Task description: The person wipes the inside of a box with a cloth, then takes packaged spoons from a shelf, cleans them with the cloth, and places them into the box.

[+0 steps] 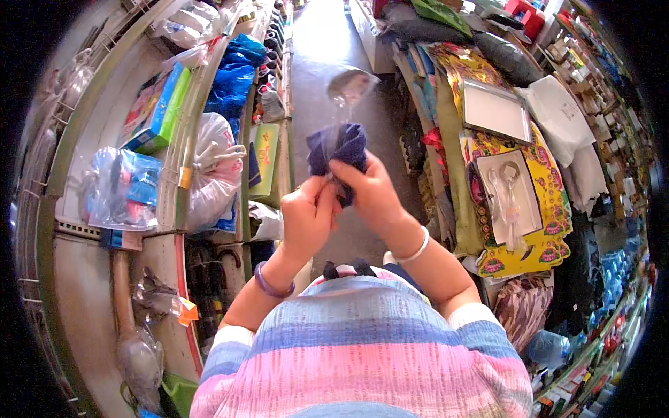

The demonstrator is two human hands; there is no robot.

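In the head view a metal ladle (353, 87), blurred by motion, points away from me over the aisle. A dark blue cloth (341, 146) is bunched around its handle. My right hand (373, 188) is closed on the cloth, its thumb pressed along the near side. Just below and to the left, my left hand (310, 214) is closed with its fingers pinched at the handle's lower end, which is mostly hidden. The two hands are close together, in front of my chest.
On the right, a shallow white box (512, 209) with metal utensils lies on yellow patterned cloth (550, 240), near a grey-framed tray (496, 111). Left shelves hold a blue-green box (157, 108) and a white plastic bag (216, 174). The grey aisle floor (313, 97) runs between.
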